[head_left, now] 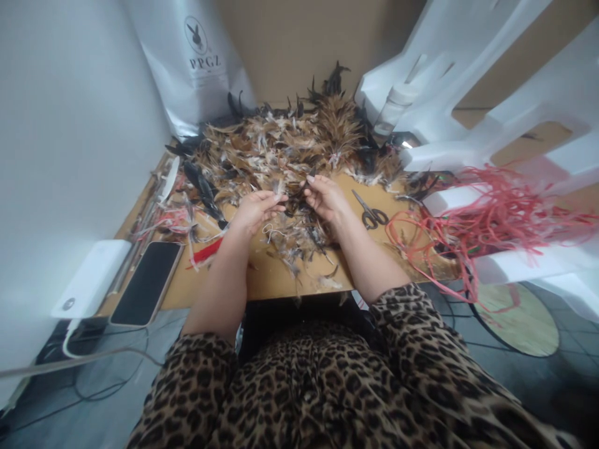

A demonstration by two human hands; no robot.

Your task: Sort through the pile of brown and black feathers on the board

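Note:
A big heap of brown, white and black feathers (285, 146) covers the back of a small wooden table (276, 277). My left hand (255, 209) and my right hand (325, 196) meet over the table's middle, both closed in a pinch on a small dark bunch of feathers (296, 198) held between them. Loose feathers and a bit of white thread (271, 232) lie under my hands. Black scissors (370, 214) rest on the table just right of my right hand.
A black phone (147, 282) and a white power bank (91, 279) lie at the table's left front. A tangle of red strips (486, 218) spreads on the right beside white plastic chairs (468, 81). A white bag (196, 56) leans at the back left.

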